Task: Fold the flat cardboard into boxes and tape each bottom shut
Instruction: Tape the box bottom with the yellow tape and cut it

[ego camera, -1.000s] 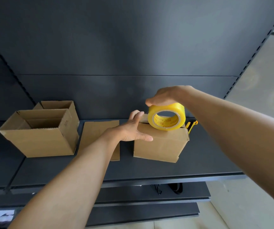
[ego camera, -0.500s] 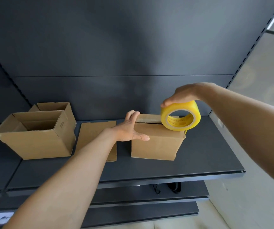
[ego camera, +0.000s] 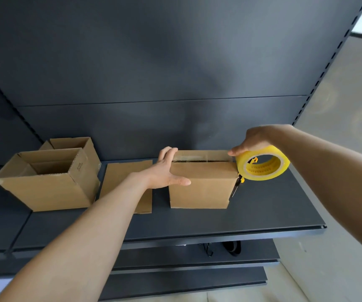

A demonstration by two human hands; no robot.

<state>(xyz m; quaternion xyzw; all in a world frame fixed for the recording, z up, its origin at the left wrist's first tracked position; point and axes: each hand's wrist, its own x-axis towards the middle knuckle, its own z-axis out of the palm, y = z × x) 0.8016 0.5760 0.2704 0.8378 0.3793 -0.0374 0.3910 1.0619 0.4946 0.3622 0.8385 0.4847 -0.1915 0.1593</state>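
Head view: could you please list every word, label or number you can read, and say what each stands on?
No text is legible.
Small dark print on the side of the open cardboard box: too small and blurred to read.
Markings inside the core of the yellow tape roll: blurred, unreadable.

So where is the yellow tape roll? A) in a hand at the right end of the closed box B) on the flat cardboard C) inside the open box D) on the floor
A: the right hand grips the yellow tape roll just past the right edge of the closed box.
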